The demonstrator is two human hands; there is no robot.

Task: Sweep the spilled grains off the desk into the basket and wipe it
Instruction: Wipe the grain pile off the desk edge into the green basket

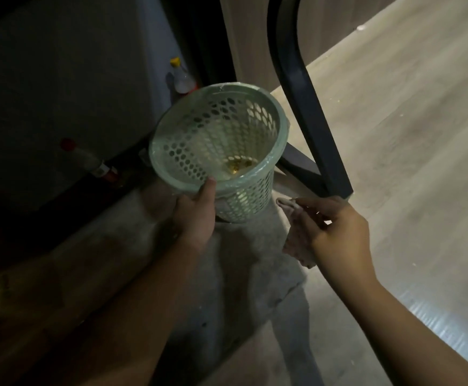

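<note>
A pale green perforated basket (194, 151) with a thin plastic liner hangs tilted above the floor, its mouth facing up toward me. Yellow grains (238, 164) lie at its bottom. My left hand (196, 213) grips the basket's near rim, thumb on the rim and fingers under the wall. My right hand (336, 229) is to the right of the basket and holds a crumpled pale cloth (297, 232). The desk top (408, 135) stretches to the right, light wood with a few specks on it.
A dark metal desk leg (308, 107) curves down just right of the basket. A yellow-capped bottle (181, 76) and a red-capped bottle (88, 160) stand by the dark wall on the left. The floor (227, 274) below is dim concrete.
</note>
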